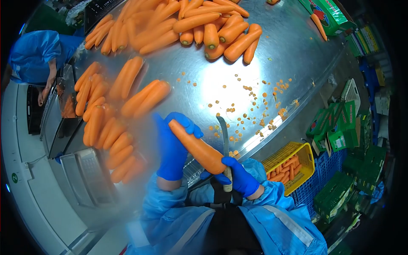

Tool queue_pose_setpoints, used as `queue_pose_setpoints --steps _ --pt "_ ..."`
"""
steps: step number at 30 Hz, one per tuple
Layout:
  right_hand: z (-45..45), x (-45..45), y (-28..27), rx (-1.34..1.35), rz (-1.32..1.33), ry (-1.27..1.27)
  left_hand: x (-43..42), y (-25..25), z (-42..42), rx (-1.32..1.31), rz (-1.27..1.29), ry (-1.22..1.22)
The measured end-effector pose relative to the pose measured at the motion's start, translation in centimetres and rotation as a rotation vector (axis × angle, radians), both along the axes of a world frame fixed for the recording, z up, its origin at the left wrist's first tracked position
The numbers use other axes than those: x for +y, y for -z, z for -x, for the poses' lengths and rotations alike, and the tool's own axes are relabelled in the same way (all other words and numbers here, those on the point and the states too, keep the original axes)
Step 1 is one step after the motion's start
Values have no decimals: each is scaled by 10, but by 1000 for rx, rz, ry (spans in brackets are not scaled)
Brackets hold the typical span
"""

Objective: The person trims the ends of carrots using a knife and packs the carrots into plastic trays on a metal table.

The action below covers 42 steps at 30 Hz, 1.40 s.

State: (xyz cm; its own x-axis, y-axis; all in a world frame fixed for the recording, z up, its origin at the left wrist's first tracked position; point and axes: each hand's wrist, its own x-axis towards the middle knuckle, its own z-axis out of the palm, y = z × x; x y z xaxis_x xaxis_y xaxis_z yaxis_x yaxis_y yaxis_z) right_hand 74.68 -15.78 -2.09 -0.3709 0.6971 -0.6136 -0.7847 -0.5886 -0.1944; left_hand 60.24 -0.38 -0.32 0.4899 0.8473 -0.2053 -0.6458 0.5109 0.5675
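A large carrot (199, 149) lies slantwise between my two gloved hands. My left hand (176, 142), in a blue glove, is wrapped round its narrower upper end. In my right hand (240, 175), also gloved in blue, is a knife (225, 134) with a thin curved blade that points up and away from me. The right fingers close on its pale handle beside the thick end of the carrot, and some of them are hidden behind it. Small cut carrot ends (255, 114) lie scattered on the metal table (293, 55) beyond the blade.
A heap of carrots (204, 25) covers the far table, and more carrots (100, 123) lie in rows at the left. A yellow crate (308, 159) of carrots stands at lower right, near green boxes (344, 127). Another person (36, 55) in blue bends at far left.
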Motion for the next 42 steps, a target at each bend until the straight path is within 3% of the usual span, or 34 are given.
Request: queue_pose_setpoints --steps 5,11,21,30,35,37,38,41,42 --pt "-5 4 6 51 -54 33 0 -7 -1 128 119 -55" --pt "-10 11 3 -69 -112 -1 -3 -9 -2 357 -168 -193" --pt "-15 9 11 -115 -93 -107 -13 -9 11 369 -279 -155" --pt "-3 12 12 79 -42 49 -11 -20 20 255 -194 -67" --pt "-7 6 30 155 -92 11 -12 -16 22 233 -171 -43" --pt "-10 9 26 141 -119 -18 -9 -11 29 336 -249 -17" --pt "-16 10 24 -10 -135 -84 -6 -10 35 389 -291 -8" --pt "-27 23 1 -519 -229 -261 15 -40 61 1204 -1241 12" --pt "-28 33 -15 -738 -286 -302 16 -41 63 1194 -1322 123"
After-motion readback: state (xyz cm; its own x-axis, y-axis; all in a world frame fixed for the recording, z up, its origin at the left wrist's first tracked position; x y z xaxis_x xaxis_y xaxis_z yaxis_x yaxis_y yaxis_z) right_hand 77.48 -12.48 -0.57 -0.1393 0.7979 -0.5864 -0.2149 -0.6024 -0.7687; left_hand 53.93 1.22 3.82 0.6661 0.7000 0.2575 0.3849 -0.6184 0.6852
